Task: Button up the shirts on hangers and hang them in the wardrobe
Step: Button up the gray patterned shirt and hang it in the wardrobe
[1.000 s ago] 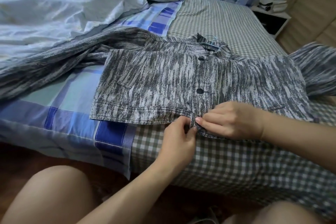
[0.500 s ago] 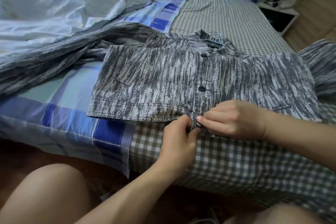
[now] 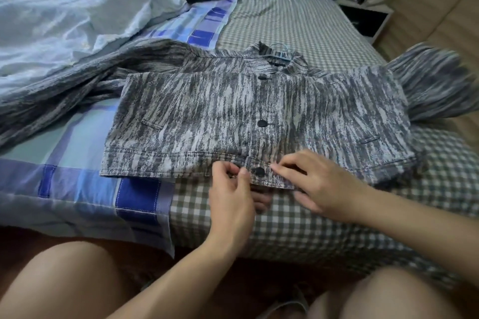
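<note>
Head view: your grey streaked shirt (image 3: 233, 116) lies flat, front up, across the near edge of the bed (image 3: 298, 225), hem toward you, collar toward the far side with a light-blue hanger (image 3: 278, 50) hook poking out of it. One sleeve trails off to the left over the blue patchwork sheet (image 3: 77, 189), the other runs off the right edge of the bed. Three dark buttons show down the placket: top one at the collar, middle one (image 3: 263, 123), and the hem button (image 3: 258, 171) sitting through its hole (looks fastened).

Your left hand (image 3: 230, 197) pinches the hem band just left of that button, thumb and forefinger curled on the cloth. Your right hand (image 3: 318, 184) rests on the hem just right of it, fingers fairly straight, pressing flat and not gripping anything.

Handling, as a judgement: the fabric looks denim-like, fairly thick and a bit stiff at the stitched hem, but still limp overall and light. It'll sag if lifted by the cloth, so take it by the hanger hook at the collar. A pale rumpled duvet (image 3: 77, 8) is at the far left, well apart.
</note>
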`<act>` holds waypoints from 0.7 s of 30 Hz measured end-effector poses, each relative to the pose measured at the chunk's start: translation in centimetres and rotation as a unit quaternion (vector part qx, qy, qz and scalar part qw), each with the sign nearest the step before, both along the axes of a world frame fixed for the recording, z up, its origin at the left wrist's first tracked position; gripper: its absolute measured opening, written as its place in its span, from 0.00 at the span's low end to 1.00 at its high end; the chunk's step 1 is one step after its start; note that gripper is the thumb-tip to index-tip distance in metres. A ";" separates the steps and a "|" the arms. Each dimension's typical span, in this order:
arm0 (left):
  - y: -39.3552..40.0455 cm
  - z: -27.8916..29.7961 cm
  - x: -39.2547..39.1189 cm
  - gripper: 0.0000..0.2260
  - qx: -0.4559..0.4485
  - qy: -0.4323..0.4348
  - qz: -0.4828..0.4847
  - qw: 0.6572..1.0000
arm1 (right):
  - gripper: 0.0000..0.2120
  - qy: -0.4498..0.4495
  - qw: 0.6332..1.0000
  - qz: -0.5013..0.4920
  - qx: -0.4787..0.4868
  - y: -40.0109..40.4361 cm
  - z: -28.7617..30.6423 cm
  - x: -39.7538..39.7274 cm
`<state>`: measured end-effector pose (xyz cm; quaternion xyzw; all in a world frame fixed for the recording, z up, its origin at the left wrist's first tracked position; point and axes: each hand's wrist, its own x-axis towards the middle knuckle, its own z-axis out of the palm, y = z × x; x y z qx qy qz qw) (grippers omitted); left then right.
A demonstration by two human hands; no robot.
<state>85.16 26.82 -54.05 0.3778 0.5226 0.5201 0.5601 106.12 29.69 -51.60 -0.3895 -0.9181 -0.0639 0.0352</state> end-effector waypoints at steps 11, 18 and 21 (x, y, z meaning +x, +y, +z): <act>7.6 11.8 -7.5 0.03 0.168 0.377 -0.088 0.907 | 0.15 0.057 0.979 -0.192 0.032 6.9 11.3 1.7; 25.7 8.0 -6.3 0.25 0.226 0.691 -0.198 0.658 | 0.11 0.097 0.918 -0.386 -0.008 24.1 11.7 0.5; 30.4 3.1 -6.6 0.30 0.229 0.729 -0.235 0.601 | 0.10 0.076 0.887 -0.454 -0.041 32.4 6.8 1.9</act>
